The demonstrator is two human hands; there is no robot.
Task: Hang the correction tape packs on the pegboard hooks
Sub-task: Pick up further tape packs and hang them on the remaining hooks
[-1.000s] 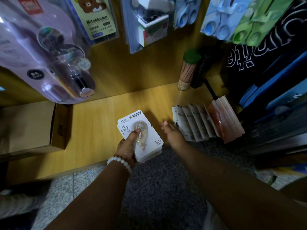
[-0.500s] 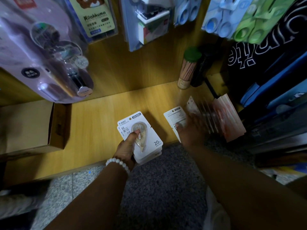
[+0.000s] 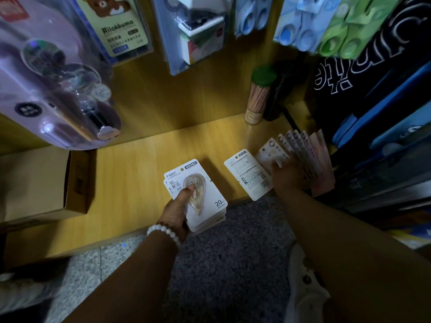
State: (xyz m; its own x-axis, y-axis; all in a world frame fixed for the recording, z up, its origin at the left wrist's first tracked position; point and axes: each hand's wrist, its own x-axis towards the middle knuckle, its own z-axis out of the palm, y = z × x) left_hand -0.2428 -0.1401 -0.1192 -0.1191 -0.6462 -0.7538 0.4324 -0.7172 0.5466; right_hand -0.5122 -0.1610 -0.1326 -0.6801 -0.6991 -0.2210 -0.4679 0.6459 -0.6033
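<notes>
Both hands busy with correction tape packs at the shelf.
Left hand [image 3: 177, 207] grips a stack of packs [image 3: 205, 201], thumb on top; right hand [image 3: 288, 177] seems curled round the fanned packs [image 3: 300, 148], fingers blurred.

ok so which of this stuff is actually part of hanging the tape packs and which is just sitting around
Part of the job:
- stack of correction tape packs, gripped by the left hand
- fanned packs on the shelf, under the right hand
- single pack lying back-up beside them

Just lying about:
- cardboard box
- green-lidded tube of sticks
- Rilakkuma pack, hanging
- blue and green blister packs, hanging
</notes>
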